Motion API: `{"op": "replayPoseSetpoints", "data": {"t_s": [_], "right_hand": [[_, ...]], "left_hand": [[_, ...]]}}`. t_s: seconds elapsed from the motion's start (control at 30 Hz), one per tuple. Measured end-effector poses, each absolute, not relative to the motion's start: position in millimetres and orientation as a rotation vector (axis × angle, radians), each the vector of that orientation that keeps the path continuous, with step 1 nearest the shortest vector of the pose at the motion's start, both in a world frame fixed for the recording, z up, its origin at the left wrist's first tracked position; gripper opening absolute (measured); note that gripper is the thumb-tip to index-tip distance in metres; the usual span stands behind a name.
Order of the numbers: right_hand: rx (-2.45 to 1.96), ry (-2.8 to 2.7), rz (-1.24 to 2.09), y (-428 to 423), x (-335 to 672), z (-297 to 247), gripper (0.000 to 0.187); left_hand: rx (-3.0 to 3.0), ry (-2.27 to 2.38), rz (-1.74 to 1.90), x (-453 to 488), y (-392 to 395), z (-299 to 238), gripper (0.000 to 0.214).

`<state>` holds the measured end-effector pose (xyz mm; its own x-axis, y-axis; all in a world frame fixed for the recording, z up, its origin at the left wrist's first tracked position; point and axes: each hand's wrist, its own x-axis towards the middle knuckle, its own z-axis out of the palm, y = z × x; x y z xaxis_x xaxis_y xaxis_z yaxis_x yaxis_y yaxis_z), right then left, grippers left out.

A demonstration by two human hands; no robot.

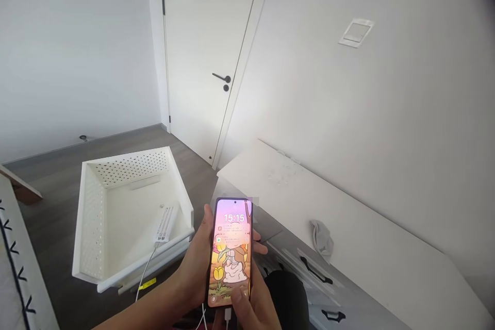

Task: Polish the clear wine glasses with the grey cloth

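A smartphone [231,252] with its screen lit to a lock screen reading 15:15 is held upright between both hands. My left hand [197,258] wraps its left edge, with the thumb along the side. At the lower right, my right hand [259,294] grips the phone, its thumb over the bottom of the screen and fingertips showing past the right edge. A white charging cable [228,314] is plugged into the phone's lower end. The backs of the fingers behind the phone are hidden.
To the left stands a white perforated bin [88,216] holding a white power strip [166,224] with a cable. A grey cloth [322,240] lies on the white cabinet top [371,247] at right. A closed white door [204,36] is ahead.
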<state>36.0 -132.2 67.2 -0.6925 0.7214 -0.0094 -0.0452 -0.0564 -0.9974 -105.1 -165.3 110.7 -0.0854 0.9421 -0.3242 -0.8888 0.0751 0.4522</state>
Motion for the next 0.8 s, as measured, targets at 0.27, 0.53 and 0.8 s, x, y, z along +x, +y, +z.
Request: {"op": "replayPoseSetpoints", "data": {"t_s": [0.27,0.53,0.8], "right_hand": [[-0.712,-1.621,1.916,-137.5,37.0,60.7,0.084],[-0.742,-1.701,1.916,-133.1,39.4,59.8,0.082],[-0.824,-1.671,1.850,-136.2,37.4,68.4,0.075]], "left_hand": [[0.054,0.591,1.495,-105.3,-167.9,110.3,0.102],[0.023,0.565,1.465,-107.9,-167.0,106.4,0.098],[-0.009,0.523,1.468,-111.5,-165.2,104.7,0.096]]}}
